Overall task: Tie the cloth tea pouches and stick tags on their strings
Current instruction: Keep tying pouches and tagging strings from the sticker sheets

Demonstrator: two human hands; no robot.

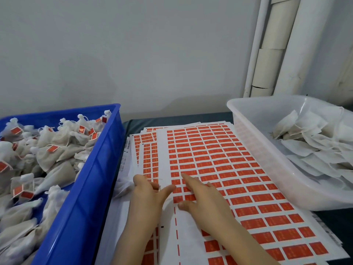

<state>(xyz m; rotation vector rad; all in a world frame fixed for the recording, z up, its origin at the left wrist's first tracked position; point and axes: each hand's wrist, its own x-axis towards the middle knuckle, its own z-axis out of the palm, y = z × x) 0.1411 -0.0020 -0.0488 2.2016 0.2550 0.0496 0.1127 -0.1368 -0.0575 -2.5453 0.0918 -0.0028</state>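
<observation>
Two bare hands meet on the top sheet of red tags, which lies on a fanned stack of like sheets over a dark table. The right hand lies low on the sheet, fingers straight and spread and holding nothing, its index finger touching a tag near the sheet's left columns. The left hand rests at the sheet's left edge, thumb stretched toward the right hand. A white cloth pouch lies just off that edge by its fingers, but whether they grip it cannot be told. Left of the sheet stands a blue crate heaped with tied pouches, many with red tags on their strings. Right of the sheet a clear plastic tub holds flat, untied pouches. Behind the sheet, pale pipes run up a grey wall
</observation>
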